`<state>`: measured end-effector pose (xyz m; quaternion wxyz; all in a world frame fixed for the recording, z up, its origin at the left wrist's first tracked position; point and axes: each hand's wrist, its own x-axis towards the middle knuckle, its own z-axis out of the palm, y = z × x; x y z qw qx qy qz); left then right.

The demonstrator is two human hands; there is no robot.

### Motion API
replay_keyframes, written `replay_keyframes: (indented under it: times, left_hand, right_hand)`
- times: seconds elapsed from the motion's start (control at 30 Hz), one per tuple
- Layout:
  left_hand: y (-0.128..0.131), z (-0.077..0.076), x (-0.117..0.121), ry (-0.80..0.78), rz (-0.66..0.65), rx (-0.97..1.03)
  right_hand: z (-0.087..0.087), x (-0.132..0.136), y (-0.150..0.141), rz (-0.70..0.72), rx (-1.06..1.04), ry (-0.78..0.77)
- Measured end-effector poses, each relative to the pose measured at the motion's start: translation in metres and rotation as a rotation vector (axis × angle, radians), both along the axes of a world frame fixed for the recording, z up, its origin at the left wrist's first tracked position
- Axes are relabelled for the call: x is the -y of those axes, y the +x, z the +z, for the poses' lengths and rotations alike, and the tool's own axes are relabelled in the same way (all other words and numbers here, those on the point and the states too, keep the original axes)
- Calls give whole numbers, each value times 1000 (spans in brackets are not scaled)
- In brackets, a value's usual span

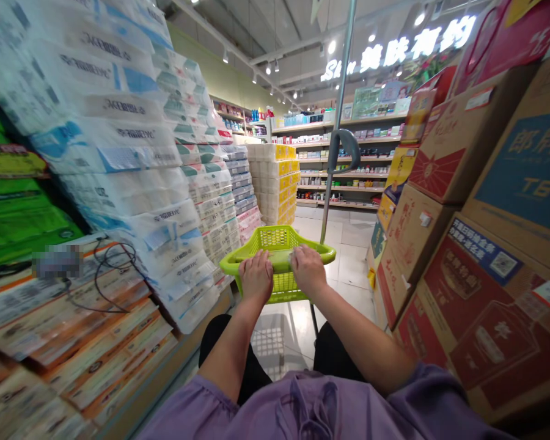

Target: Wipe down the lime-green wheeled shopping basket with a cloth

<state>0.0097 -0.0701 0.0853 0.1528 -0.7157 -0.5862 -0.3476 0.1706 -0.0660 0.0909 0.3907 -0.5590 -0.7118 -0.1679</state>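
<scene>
A lime-green shopping basket [288, 297] with slotted walls is in front of my body, in the middle of the view. My left hand [257, 274] is closed over the left part of its near rim, fingers curled forward over the top. My right hand [308, 269] grips the same rim a little to the right, with a short gap between the two hands. From what I can see of its inside, the far wall shows, but the bottom is mostly hidden by the rim and my hands.
Tall stacks of wrapped tissue packs [132, 153] line the left side. Cardboard cartons [417, 232] are piled on the right. A metal pole [343, 85] with a grey handle rises just ahead of the basket. Tiled floor [348, 263] leads toward stocked shelves [343, 142] at the back.
</scene>
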Motion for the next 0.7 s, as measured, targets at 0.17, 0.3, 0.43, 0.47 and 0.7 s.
replay_keyframes:
  times: [0.17, 0.3, 0.43, 0.47, 0.7]
  left_hand:
    - [1, 1, 0, -18, -25, -15]
    - [-1, 0, 2, -13, -35, -25]
    - [2, -2, 1, 11, -26, -9]
    - [2, -2, 1, 19, -29, -8]
    - [-30, -3, -12, 42, -88, -38]
  right_hand:
    - [-1, 8, -15, 238, 145, 33]
    - [2, -4, 38, 12, 17, -34]
    - [9, -13, 61, -159, -1, -120]
    - [11, -14, 58, -172, 18, -148]
    - [13, -3, 25, -114, 72, -157]
